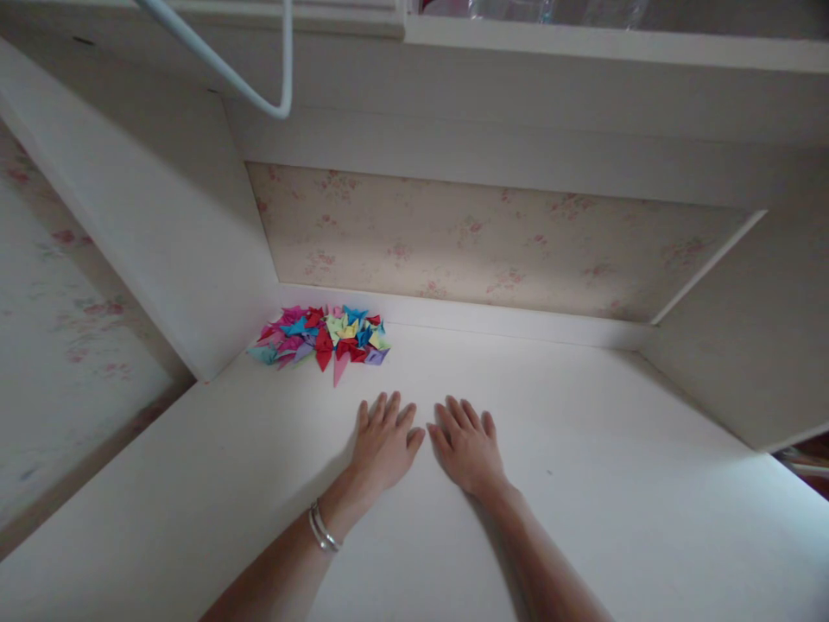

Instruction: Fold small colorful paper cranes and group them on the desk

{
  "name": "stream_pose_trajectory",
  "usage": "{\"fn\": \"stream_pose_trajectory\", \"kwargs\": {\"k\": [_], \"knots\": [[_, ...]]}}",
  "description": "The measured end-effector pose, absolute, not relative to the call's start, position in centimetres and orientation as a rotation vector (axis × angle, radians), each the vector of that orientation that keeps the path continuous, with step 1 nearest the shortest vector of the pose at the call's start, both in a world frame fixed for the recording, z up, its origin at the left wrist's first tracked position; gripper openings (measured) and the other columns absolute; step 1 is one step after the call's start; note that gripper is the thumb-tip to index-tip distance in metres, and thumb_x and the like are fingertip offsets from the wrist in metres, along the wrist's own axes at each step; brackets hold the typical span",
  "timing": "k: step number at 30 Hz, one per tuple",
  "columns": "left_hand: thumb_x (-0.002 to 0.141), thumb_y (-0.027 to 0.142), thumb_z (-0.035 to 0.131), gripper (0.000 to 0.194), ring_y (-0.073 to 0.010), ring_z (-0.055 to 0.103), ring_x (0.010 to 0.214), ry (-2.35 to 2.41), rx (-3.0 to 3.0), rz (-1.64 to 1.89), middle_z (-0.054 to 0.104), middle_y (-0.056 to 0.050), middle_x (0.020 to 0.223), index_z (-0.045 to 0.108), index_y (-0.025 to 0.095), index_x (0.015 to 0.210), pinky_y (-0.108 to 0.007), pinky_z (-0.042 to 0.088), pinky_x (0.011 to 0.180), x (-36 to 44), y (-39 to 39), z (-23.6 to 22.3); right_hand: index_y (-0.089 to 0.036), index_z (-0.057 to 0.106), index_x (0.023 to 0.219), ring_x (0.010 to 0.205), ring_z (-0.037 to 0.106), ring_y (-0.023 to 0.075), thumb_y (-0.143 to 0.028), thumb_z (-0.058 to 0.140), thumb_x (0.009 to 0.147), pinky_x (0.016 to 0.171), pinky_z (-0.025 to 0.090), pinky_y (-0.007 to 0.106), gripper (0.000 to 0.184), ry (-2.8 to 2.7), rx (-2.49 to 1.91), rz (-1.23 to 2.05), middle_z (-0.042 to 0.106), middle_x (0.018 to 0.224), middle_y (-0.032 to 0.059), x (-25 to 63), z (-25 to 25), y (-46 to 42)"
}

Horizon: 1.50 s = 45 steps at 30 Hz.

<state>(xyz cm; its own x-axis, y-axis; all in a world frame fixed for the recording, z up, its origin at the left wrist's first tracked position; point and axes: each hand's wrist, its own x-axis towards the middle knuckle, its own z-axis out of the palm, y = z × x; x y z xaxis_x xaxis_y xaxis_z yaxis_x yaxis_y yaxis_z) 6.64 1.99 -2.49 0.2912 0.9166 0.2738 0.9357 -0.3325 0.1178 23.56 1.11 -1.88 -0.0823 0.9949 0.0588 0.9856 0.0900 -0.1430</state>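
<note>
The left hand [387, 445] and right hand [468, 449] are laid open, palms down, on the white tabletop [609, 432]. At eleven o'clock from the left, folded papers [322, 339] are heaped, best touched lightly lest their points be crushed.

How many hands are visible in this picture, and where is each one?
2. The left hand lies palm down on the white desktop, nearer the colourful pile of folded paper; the right hand lies palm down beside the left, not touching it. No third hand shows.
</note>
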Motion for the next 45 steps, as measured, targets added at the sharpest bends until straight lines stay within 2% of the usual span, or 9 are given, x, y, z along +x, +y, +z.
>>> {"fn": "stream_pose_trajectory", "kwargs": {"k": [26, 45], "knots": [[0.095, 0.052, 0.028, 0.052, -0.032, 0.032, 0.137, -1.751, -2.474, -0.468, 0.043, -0.008, 0.147, 0.051, 0.029, 0.135, -0.057, 0.018, 0.111, 6.65, 2.15, -3.0, -0.026, 0.042, 0.141, 0.14, 0.023, 0.0285, -0.049, 0.024, 0.096, 0.11, 0.011, 0.054, 0.053, -2.199, -2.006, 0.1, 0.032, 0.152, 0.0041, 23.64, -2.03, 1.08], [0.094, 0.051, 0.033, 0.05, -0.0334, 0.034, 0.136, -1.756, -2.491, -0.504, 0.045, -0.009, 0.146, 0.052, 0.028, 0.134, -0.058, 0.019, 0.111, 6.6, 2.1, -2.97, -0.026, 0.042, 0.142, 0.14, 0.023, 0.0296, -0.05, 0.022, 0.097, 0.109, 0.011, 0.056, 0.055, -2.219, -1.989, 0.077, 0.033, 0.152, 0.0047, 23.73, -2.24, 1.15]]}}
